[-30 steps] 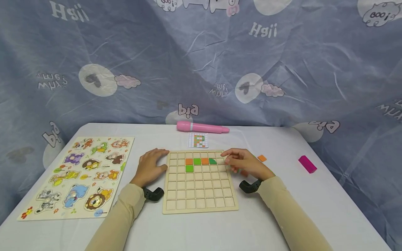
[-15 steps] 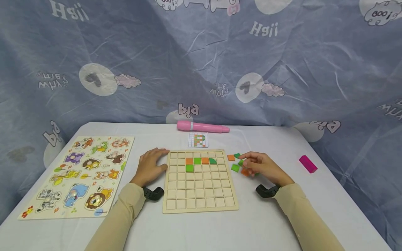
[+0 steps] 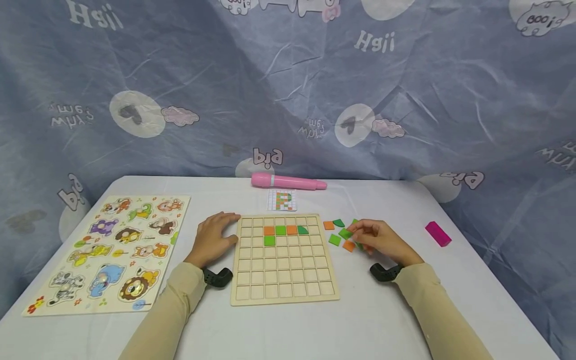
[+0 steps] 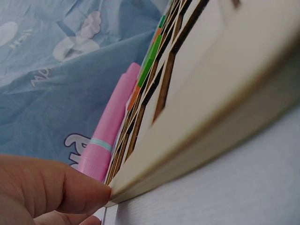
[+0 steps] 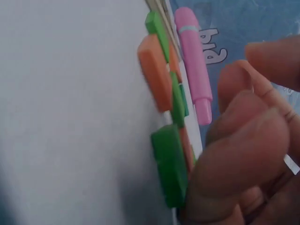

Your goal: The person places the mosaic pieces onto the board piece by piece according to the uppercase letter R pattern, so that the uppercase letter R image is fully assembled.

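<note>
A wooden grid board lies in the middle of the table. Its upper part holds a row of an orange square, a green square, another orange square and a dark green quarter-round tile, with one green square below. My left hand rests at the board's left side, thumb touching the edge, as the left wrist view shows too. Over a loose pile of tiles, my right hand hovers with bent fingers and nothing seen between them; its fingertips are right by a green tile and partly hide others.
A small pattern card lies behind the board, with a pink marker-shaped stick beyond it. To the left is an animal puzzle board. A magenta block lies far right. Loose orange tiles sit beside the grid board.
My right hand has moved right, from the board's right edge to the loose tiles, uncovering several of them. The left hand stays at the board's edge.
</note>
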`<state>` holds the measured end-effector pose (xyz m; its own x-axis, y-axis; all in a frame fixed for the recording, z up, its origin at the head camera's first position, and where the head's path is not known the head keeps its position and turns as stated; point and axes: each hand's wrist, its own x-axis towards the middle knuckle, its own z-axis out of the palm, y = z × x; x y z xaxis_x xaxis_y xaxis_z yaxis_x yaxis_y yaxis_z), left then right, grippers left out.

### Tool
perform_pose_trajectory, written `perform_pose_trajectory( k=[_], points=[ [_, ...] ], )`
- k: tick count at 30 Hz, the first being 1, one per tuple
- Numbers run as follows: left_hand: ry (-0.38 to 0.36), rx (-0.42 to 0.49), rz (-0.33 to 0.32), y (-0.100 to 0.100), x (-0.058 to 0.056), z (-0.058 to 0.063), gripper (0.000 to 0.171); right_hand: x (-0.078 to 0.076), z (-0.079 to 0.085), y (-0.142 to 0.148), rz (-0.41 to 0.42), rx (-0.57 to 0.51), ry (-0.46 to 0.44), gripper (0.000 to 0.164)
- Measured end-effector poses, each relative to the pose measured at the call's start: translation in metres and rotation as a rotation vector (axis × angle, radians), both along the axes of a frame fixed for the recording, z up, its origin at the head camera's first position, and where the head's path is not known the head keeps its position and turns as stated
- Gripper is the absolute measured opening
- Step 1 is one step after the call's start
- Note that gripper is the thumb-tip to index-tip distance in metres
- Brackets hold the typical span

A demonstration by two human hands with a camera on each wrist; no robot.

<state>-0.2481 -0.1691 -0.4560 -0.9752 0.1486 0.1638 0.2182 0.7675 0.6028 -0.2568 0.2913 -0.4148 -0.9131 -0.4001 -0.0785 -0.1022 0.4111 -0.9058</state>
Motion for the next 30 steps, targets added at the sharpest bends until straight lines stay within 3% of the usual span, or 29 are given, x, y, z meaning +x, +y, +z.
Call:
perform_pose_trajectory(
  k=[7,15,30],
  points=[
    [-0.002,0.000,-0.002,-0.0010,0.0010,0.0003,0.060,-0.0040,-0.0089,0.0041,0.030,0.064,0.044,0.030],
    [0.014,0.008,-0.007,-0.0022,0.0015,-0.0002,0.060,-0.0030,-0.0060,-0.0009,0.102,0.184,0.141,0.035],
    [0.040,0.017,-0.020,-0.0017,0.0009,-0.0011,0.059,-0.0022,-0.0039,-0.0038,0.120,0.248,0.178,0.027]
  ],
)
